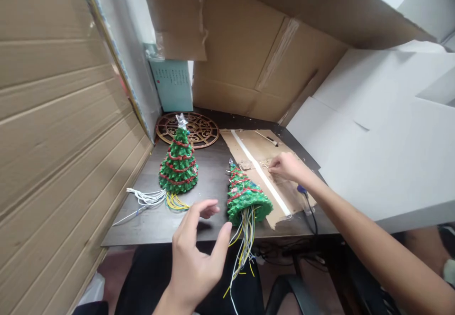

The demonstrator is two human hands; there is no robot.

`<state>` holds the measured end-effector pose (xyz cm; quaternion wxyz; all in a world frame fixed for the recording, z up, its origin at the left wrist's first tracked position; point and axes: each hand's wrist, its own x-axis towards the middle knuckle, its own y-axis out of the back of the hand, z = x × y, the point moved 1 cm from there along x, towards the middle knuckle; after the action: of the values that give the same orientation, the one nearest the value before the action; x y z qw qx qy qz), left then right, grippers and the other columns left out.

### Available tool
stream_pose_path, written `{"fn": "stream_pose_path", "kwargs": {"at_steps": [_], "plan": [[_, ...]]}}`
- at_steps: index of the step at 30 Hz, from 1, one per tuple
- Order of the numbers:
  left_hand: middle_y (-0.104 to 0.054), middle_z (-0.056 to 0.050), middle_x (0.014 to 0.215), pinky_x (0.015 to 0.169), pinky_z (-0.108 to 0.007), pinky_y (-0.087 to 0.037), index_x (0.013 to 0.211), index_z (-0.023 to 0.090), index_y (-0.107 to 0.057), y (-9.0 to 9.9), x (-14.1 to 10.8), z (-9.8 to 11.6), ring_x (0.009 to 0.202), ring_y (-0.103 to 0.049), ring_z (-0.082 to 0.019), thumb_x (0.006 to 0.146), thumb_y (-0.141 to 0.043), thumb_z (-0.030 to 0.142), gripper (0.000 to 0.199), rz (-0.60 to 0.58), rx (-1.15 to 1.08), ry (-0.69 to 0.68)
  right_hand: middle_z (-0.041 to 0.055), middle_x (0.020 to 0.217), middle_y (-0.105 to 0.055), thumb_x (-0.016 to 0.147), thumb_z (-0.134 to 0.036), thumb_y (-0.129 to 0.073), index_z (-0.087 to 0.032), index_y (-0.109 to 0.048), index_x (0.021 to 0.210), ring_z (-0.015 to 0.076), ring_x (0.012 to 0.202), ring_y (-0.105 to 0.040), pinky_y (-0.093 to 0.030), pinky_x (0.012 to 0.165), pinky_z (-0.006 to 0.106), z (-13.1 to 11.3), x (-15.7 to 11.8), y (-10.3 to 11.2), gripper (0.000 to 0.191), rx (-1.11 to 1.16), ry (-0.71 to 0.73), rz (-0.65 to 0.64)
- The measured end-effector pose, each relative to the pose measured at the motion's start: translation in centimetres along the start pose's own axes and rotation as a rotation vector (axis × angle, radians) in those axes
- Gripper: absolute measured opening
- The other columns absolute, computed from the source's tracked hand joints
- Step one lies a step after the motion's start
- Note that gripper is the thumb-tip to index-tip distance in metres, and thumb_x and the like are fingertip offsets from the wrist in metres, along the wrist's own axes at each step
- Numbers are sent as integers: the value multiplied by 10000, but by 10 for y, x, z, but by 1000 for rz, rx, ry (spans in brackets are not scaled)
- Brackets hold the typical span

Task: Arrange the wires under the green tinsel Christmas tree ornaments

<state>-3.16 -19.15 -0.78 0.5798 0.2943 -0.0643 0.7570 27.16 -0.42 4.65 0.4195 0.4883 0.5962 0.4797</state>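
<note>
A green tree figure with red garlands (178, 163) and a silver star stands upright at the left of the table, white and yellow wires spreading from its base. A second, similar tree (245, 191) lies tilted, its hollow base facing me, with a bundle of wires (248, 234) hanging over the table edge. My left hand (201, 244) hovers left of that base, thumb and fingers apart, holding nothing. Over the cardboard sheet (245, 149), my right hand (286, 167) has its fingertips pinched beside small thin pieces; what is between them is too small to make out.
A round openwork trivet (206, 130) lies behind the standing tree, near a teal box (173, 85). A small tool (266, 138) is on the cardboard. A dark cable (313, 215) runs over the right front edge. Cardboard walls enclose the left and back; white panels stand right.
</note>
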Motion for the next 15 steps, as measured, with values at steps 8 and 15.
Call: {"fn": "stream_pose_path", "kwargs": {"at_steps": [8, 15], "plan": [[-654, -57, 911, 778, -345, -572, 1190, 201, -577, -10, -13, -2, 853, -650, -190, 842, -597, 102, 361, 55, -140, -136, 80, 725, -716, 827, -219, -564, -183, -691, 766, 201, 673, -645, -415, 605, 304, 7, 6, -8, 144, -128, 71, -115], [-656, -39, 766, 611, -344, -586, 1016, 229, -580, -18, -6, -4, 699, -642, -194, 830, -598, 109, 222, -24, -218, -117, 115, 865, -720, 954, -469, -499, -231, -559, 915, 216, 749, -649, -486, 693, 353, 0, 2, 29, 248, 91, 46, -166]]}}
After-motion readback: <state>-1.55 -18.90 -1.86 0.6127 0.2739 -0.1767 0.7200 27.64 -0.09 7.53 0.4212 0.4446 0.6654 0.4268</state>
